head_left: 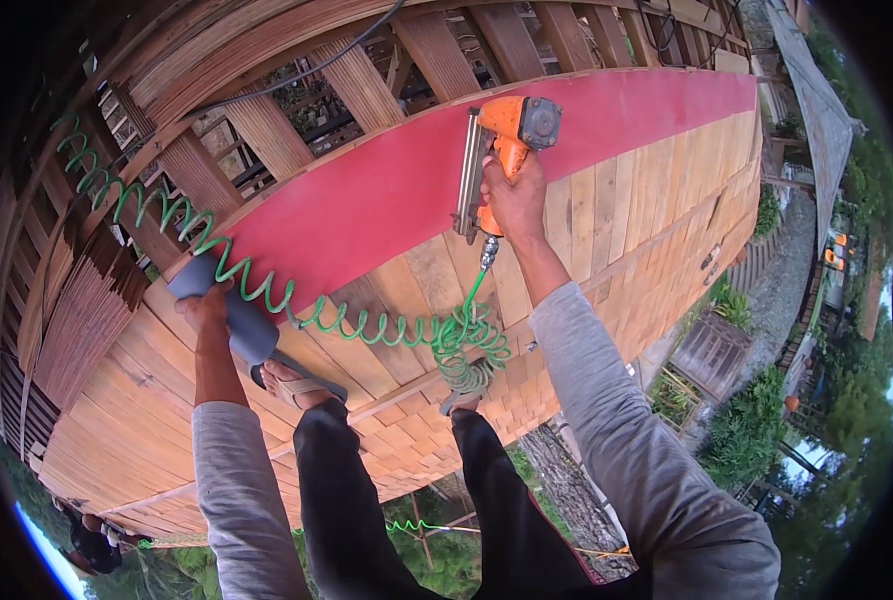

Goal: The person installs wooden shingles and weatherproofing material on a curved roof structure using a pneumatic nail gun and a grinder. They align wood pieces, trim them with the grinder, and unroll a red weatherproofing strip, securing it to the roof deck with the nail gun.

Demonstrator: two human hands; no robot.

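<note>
I have the right hand (pixel 517 200) at about one o'clock, its fingers wrapped around the handle of an orange nail gun (pixel 507 115); whether a finger is pressing the trigger, I cannot tell. At nine o'clock the left hand (pixel 205 305) grips a grey roll (pixel 252 325) near its upper end, though how firmly does not show from up here.

The red sheet (pixel 357 220) starts at that roll and sweeps round through eleven o'clock to two, lying over pale wooden boards (pixel 647 280). I see the nail gun over the sheet, but cannot make out whether its nose touches.

From the metal coupler (pixel 489 250) below the handle, a green coiled hose (pixel 457 335) drops to a bunch just below centre, then stretches away to ten o'clock, crossing in front of the roll. The left foot (pixel 285 380) stands at eight o'clock, the right foot (pixel 470 404) at six, close under the bunched coils.

I would call the step in hand fastening the sheet with the roll steadied — a judgement, since no nail shows. The next move calls for a flat, taut sheet and the nose square to it, with the hose kept clear of that right foot.

As for brands, labels or writing, I can read none — the nail gun's dark cap is too scuffed and small to tell.
</note>
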